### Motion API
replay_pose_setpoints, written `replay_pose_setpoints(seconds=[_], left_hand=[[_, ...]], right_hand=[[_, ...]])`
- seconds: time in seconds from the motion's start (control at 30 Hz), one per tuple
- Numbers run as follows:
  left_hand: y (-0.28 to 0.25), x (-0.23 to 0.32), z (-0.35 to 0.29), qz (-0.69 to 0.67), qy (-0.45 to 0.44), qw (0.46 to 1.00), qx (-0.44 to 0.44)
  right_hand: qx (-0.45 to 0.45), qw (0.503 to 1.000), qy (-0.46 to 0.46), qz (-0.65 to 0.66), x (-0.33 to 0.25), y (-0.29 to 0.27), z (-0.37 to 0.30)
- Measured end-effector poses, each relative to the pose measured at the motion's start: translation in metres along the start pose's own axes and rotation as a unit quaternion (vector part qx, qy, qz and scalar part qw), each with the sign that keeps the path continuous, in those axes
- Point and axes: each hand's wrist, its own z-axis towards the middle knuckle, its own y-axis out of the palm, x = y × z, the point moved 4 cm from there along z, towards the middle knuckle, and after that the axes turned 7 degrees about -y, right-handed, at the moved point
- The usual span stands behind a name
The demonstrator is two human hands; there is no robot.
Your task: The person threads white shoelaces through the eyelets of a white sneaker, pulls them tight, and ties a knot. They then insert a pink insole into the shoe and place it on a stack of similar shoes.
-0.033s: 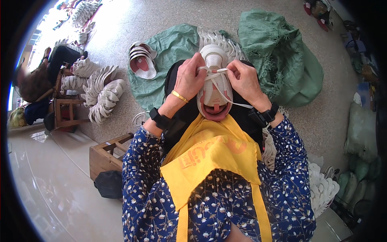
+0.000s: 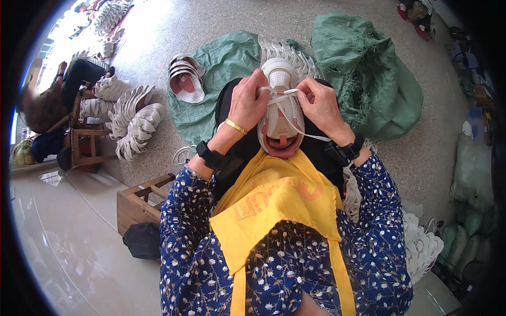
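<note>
On my lap, between my knees, rests a white and pink shoe upper (image 2: 282,118), its toe pointing away from me and its pinkish collar toward me. A white shoelace (image 2: 283,98) crosses over its front. My left hand (image 2: 249,99) is closed on one part of the lace at the shoe's left side. On the right, my right hand (image 2: 319,104) pinches the other part between thumb and finger. The lace is stretched between both hands, and a loose length trails down to the right wrist. A yellow apron (image 2: 274,200) covers my lap just below the shoe.
Green woven sacks (image 2: 363,73) lie ahead, with stacked white shoe pieces (image 2: 187,79) on the left one. More stacked uppers (image 2: 138,124) and a wooden stool (image 2: 142,203) are at the left, near another seated person (image 2: 50,105). White pieces (image 2: 421,245) lie at the lower right.
</note>
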Motion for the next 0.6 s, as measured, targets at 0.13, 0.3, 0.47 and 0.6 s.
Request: replay_pose_setpoints(seconds=[0.13,0.3,0.47,0.6], left_hand=[[0.002,0.000,-0.002,-0.024,-0.002,0.999,0.041],[0.001,-0.003,-0.006,-0.024,-0.060,0.998,0.008],[0.002,-0.009,-0.009,-0.014,-0.095,0.995,0.012],[0.002,-0.013,-0.008,-0.005,-0.094,0.995,0.032]], right_hand=[[-0.001,1.000,0.001,-0.021,0.001,0.001,-0.002],[0.007,1.000,0.004,-0.028,0.001,0.001,-0.002],[0.007,0.999,0.021,-0.041,0.001,0.001,-0.003],[0.016,0.999,0.041,-0.013,0.007,0.004,-0.005]])
